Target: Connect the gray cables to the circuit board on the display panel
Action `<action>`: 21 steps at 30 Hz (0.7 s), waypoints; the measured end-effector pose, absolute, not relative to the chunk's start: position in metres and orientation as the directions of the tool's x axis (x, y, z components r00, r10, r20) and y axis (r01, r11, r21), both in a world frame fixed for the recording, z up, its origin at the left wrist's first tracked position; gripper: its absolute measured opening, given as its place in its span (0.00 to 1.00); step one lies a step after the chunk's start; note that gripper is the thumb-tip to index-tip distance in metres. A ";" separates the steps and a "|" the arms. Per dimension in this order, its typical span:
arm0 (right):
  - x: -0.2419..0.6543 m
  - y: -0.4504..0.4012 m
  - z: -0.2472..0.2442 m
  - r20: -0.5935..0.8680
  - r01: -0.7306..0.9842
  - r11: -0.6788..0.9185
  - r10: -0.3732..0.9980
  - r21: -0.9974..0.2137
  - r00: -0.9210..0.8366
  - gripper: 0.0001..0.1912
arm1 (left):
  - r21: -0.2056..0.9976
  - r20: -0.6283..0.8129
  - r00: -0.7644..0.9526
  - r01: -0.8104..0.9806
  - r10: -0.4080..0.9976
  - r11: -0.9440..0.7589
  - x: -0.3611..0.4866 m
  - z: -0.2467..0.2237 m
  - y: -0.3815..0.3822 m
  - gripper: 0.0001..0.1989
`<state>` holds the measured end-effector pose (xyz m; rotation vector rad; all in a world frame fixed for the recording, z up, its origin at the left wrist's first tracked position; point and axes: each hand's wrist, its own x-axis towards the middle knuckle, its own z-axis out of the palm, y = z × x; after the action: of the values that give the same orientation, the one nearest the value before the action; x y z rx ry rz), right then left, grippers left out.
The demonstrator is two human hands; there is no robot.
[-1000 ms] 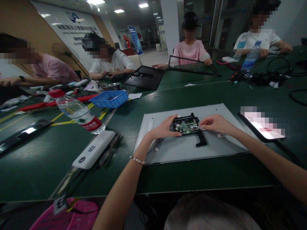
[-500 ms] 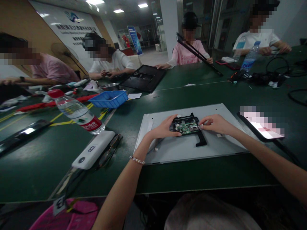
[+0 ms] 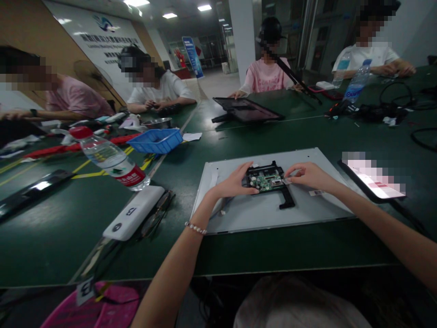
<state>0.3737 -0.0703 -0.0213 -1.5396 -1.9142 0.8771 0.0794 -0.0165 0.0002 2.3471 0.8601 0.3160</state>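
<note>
A green circuit board [image 3: 266, 182] sits in a black plastic frame [image 3: 287, 199], which has an arm jutting toward me at its lower right. The frame lies on a flat light grey panel [image 3: 249, 216]. My left hand [image 3: 230, 182] grips the frame's left side, fingers behind and thumb along the near edge. At the right edge of the board, my right hand [image 3: 307, 176] has thumb and forefinger pinched together. Something small and pale shows at those fingertips, too small to name. A barcode label [image 3: 317, 193] is on the panel below my right wrist.
Left of the panel are a white power bank [image 3: 134, 214], glasses [image 3: 157, 214], a red-capped water bottle [image 3: 112, 159] and a blue basket [image 3: 157, 141]. A lit phone [image 3: 373, 177] lies right. Across the table, a person [image 3: 268, 73] handles a black monitor-like part [image 3: 247, 110].
My right fingertips have shifted very slightly right at the board's edge; my left hand stays put. Across the table, the co-worker's black flat part has been turned and moved right.
</note>
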 end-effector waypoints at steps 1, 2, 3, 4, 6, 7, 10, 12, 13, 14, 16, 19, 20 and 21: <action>0.373 -0.071 -0.021 -0.006 0.642 0.134 0.977 -0.755 -0.211 0.12 | 0.625 0.026 0.761 0.493 0.648 -0.605 0.080 0.000 -0.017 0.49; 0.373 -0.071 -0.020 -0.014 0.646 0.130 0.977 -0.752 -0.213 0.13 | 0.629 0.039 0.763 0.483 0.645 -0.609 0.080 0.000 -0.017 0.49; 0.372 -0.072 -0.019 -0.020 0.649 0.128 0.976 -0.750 -0.216 0.13 | 0.631 0.048 0.765 0.475 0.642 -0.613 0.081 0.001 -0.018 0.50; 0.372 -0.073 -0.017 -0.024 0.650 0.127 0.976 -0.749 -0.218 0.14 | 0.632 0.057 0.767 0.468 0.639 -0.618 0.081 0.001 -0.018 0.50; 0.370 -0.075 -0.014 -0.025 0.647 0.125 0.976 -0.753 -0.217 0.14 | 0.621 0.079 0.767 0.462 0.637 -0.633 0.082 0.004 -0.019 0.48; 0.369 -0.077 -0.012 -0.019 0.640 0.124 0.977 -0.759 -0.212 0.14 | 0.611 0.102 0.757 0.464 0.645 -0.641 0.082 0.005 -0.018 0.45; 0.367 -0.078 -0.011 0.019 0.581 0.135 0.979 -0.802 -0.202 0.13 | 0.590 0.244 0.633 0.505 0.735 -0.630 0.076 0.012 -0.013 0.31; 0.366 -0.077 -0.011 0.058 0.538 0.155 0.979 -0.829 -0.194 0.12 | 0.573 0.349 0.479 0.571 0.805 -0.588 0.066 0.015 -0.005 0.24; 0.365 -0.077 -0.012 0.070 0.530 0.161 0.980 -0.833 -0.188 0.12 | 0.550 0.389 0.409 0.615 0.825 -0.564 0.060 0.015 -0.001 0.22; 0.364 -0.076 -0.012 0.079 0.531 0.165 0.980 -0.831 -0.181 0.11 | 0.516 0.419 0.357 0.663 0.835 -0.542 0.052 0.015 0.005 0.20; 0.362 -0.076 -0.013 0.087 0.543 0.169 0.981 -0.822 -0.175 0.11 | 0.486 0.427 0.272 0.735 0.862 -0.473 0.038 0.011 0.016 0.17; 0.360 -0.077 -0.015 0.098 0.539 0.177 0.980 -0.823 -0.173 0.10 | 0.534 0.367 0.141 0.778 0.920 -0.332 0.018 0.002 0.029 0.17; 0.360 -0.078 -0.015 0.100 0.532 0.180 0.980 -0.828 -0.175 0.10 | 0.550 0.332 0.116 0.783 0.936 -0.292 0.012 0.001 0.031 0.17; 0.359 -0.078 -0.016 0.102 0.524 0.182 0.979 -0.832 -0.177 0.10 | 0.562 0.288 0.117 0.783 0.950 -0.266 0.007 0.000 0.033 0.17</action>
<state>0.3593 -0.0780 -0.0155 -1.4179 -1.7965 0.8743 0.0072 0.0328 0.0001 2.1265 1.7078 0.8852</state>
